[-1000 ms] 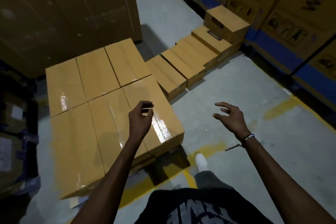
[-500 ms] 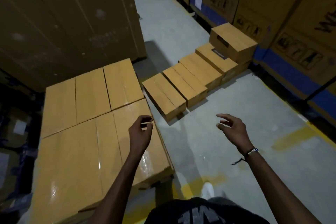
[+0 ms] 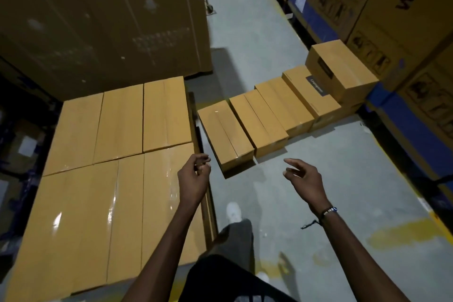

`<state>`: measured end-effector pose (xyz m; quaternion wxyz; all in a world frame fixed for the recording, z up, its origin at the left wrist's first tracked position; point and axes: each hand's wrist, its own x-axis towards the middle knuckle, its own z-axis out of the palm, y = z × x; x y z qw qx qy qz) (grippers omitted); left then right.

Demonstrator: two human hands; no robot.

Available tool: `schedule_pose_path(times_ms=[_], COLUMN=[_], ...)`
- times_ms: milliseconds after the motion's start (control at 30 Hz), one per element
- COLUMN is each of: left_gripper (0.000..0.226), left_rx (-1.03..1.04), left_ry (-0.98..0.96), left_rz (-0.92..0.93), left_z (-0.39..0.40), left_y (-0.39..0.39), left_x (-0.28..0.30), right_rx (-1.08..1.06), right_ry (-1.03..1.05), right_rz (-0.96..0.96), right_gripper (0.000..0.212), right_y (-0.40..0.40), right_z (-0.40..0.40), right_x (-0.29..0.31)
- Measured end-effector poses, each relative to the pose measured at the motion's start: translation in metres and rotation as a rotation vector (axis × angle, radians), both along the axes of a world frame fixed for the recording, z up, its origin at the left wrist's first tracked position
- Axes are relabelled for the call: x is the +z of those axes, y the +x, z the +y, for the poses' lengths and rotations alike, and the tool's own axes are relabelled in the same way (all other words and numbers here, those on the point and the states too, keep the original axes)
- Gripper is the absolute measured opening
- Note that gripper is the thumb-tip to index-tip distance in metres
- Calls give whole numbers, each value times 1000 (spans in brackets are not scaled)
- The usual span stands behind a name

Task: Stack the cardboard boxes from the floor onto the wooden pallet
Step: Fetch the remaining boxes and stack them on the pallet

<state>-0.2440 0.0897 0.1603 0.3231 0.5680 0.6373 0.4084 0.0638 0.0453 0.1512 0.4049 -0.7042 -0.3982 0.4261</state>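
Stepping closer, I brought my empty, loosely curled left hand [image 3: 193, 180] and half-open right hand [image 3: 305, 179] toward the nearest tan oblong cardboard box [image 3: 224, 133] on the grey concrete floor [image 3: 343, 179], ready to lift it.

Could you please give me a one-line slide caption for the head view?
Empty left hand and right hand reach toward floor boxes beside the loaded pallet stack.
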Motion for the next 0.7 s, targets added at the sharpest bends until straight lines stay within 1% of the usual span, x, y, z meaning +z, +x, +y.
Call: schedule_pose_path(times_ms=[267,400,533,600,700], left_gripper=[23,23,26,28,36], left_rx=[60,63,20,-12,-32], left_ry=[-83,-169,-248,-276,-382], left_rz=[-39,-16,-10,9,5], left_z=[132,207,281,314,356], left_y=[6,3,1,4,11], left_x=[-46,-71,-112,-136,-184], right_rx=[87,155,206,246,282], right_ry=[-59,-148,-227,-248,-285], right_rz=[-19,-35,-55,-74,-86], right_gripper=[35,35,37,42,49], right_y=[2,-3,-5,-4,-1], right_z=[159,234,299,329,377], right_x=[-30,-49,-78,-98,-139])
